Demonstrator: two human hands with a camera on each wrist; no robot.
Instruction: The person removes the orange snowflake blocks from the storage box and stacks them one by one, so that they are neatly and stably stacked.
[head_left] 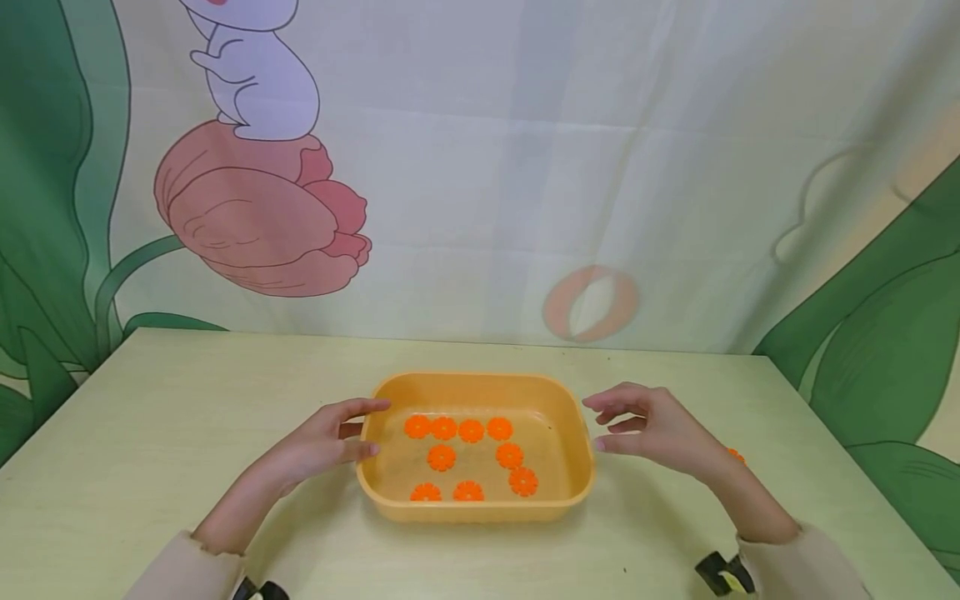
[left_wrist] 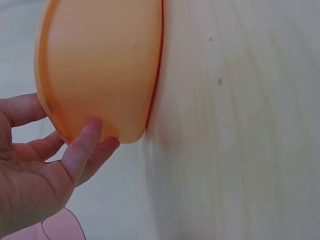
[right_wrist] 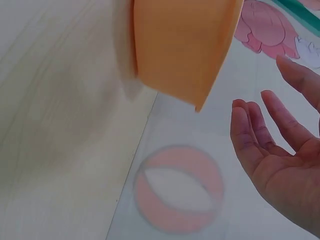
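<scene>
A yellow-orange plastic basin stands on the table, with several orange flower-shaped pieces lying flat on its floor. My left hand holds its left end. In the left wrist view, that hand has some fingers against the outer wall, while another digit passes behind the rim. Beside the right end is my right hand, fingers loosely bent and holding nothing. The right wrist view shows a gap between this hand and the basin wall.
Another orange piece lies on the table beyond my right forearm, partly hidden by it. The pale wooden table ends at a printed curtain along its back edge.
</scene>
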